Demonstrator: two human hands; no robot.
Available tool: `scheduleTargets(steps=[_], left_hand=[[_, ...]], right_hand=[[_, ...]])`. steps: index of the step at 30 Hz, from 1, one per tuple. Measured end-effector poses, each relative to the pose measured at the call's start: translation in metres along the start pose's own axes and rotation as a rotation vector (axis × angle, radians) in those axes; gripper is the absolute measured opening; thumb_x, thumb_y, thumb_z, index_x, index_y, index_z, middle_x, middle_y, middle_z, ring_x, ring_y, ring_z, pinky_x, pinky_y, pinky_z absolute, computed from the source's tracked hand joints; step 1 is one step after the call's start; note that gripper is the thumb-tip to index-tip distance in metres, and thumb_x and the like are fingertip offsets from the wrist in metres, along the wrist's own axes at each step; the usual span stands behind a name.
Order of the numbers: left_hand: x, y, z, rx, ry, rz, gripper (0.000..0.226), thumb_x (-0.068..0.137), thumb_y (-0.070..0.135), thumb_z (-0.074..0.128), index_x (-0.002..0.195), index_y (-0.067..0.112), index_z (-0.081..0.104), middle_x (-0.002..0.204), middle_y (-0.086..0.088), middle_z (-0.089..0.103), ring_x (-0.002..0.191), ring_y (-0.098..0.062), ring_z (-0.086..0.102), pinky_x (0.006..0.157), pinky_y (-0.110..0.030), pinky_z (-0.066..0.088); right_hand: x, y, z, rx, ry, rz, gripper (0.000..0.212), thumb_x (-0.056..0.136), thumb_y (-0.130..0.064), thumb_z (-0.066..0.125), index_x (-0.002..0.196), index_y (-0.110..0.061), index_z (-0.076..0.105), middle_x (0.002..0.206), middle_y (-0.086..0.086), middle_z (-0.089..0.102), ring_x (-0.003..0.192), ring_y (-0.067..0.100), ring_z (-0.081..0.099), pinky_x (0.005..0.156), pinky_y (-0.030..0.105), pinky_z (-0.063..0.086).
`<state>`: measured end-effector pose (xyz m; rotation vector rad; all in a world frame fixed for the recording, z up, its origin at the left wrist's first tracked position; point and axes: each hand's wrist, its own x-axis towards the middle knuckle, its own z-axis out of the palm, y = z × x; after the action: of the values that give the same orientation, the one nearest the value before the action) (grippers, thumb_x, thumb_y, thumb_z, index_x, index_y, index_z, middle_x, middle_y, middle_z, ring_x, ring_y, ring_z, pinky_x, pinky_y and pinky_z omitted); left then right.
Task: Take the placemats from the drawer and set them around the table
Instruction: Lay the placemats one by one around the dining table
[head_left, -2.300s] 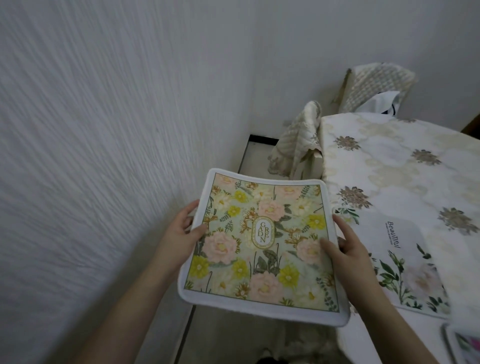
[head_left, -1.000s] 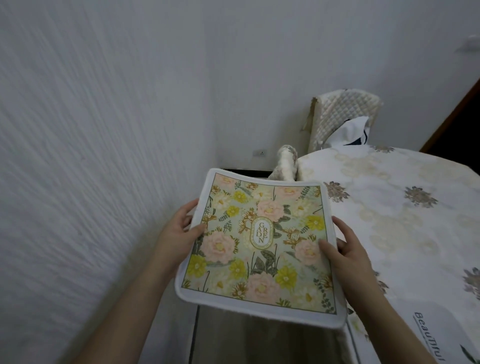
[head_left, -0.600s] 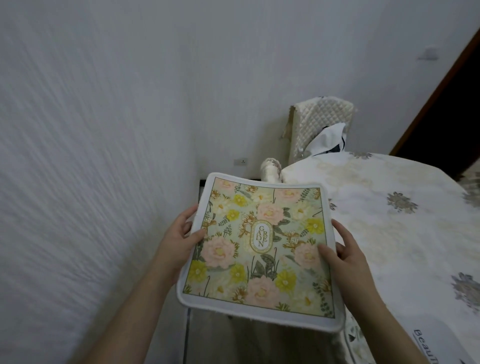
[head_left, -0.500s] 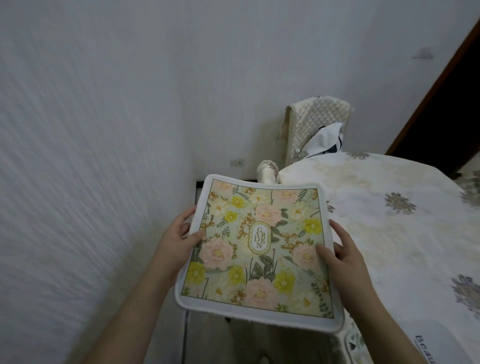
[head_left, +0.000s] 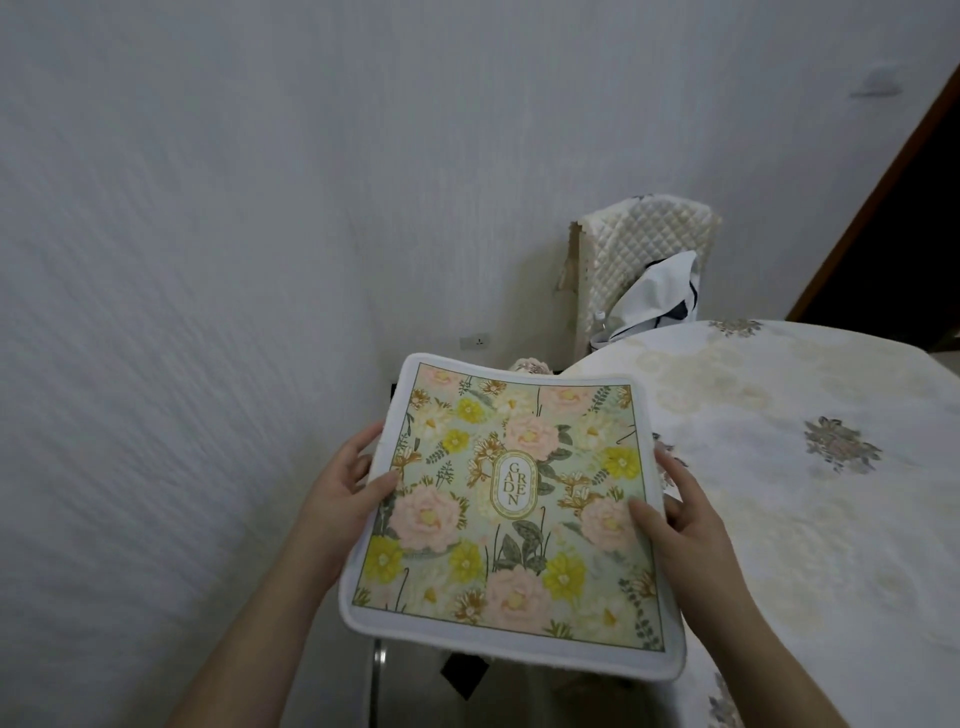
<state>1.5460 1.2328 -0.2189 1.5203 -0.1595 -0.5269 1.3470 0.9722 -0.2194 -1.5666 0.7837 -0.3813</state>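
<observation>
I hold a square floral placemat (head_left: 511, 499) with a white border, pink and yellow flowers and an oval label in the middle. My left hand (head_left: 343, 493) grips its left edge, thumb on top. My right hand (head_left: 680, 514) grips its right edge, thumb on the printed face. The mat hangs in the air beside the left edge of the table (head_left: 810, 467), which is covered with a cream flowered cloth. No drawer is in view.
A white textured wall (head_left: 182, 312) runs close along my left. A chair with a quilted cream cover (head_left: 639, 249) stands at the table's far side, a white bag (head_left: 660, 291) on it. A dark doorway (head_left: 914, 218) is at the right.
I have walked forward along the wall with the mat held the same way. The placemat lying on the table has slid out of view at the lower right; the far chair and doorway came closer.
</observation>
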Motion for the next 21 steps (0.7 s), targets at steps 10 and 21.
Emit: scheduleTargets(steps=[10, 21], left_hand=[[0.054, 0.01, 0.022, 0.008, -0.06, -0.028, 0.053, 0.092, -0.001, 0.06, 0.134, 0.032, 0.054, 0.119, -0.012, 0.067, 0.096, -0.034, 0.073, 0.071, -0.052, 0.061], [0.152, 0.002, 0.051, 0.047, -0.28, -0.112, 0.057, 0.09, 0.0, 0.062, 0.134, 0.036, 0.053, 0.124, -0.007, 0.066, 0.097, -0.035, 0.072, 0.068, -0.051, 0.061]], right_hand=[[0.041, -0.004, -0.008, 0.018, 0.056, 0.019, 0.056, 0.096, -0.017, 0.061, 0.143, -0.04, 0.041, 0.101, -0.003, 0.076, 0.08, 0.017, 0.076, 0.064, 0.039, 0.061], [0.071, 0.005, -0.005, 0.027, 0.244, 0.085, 0.056, 0.097, -0.018, 0.06, 0.143, -0.042, 0.039, 0.1, -0.002, 0.077, 0.083, 0.017, 0.075, 0.074, 0.046, 0.061]])
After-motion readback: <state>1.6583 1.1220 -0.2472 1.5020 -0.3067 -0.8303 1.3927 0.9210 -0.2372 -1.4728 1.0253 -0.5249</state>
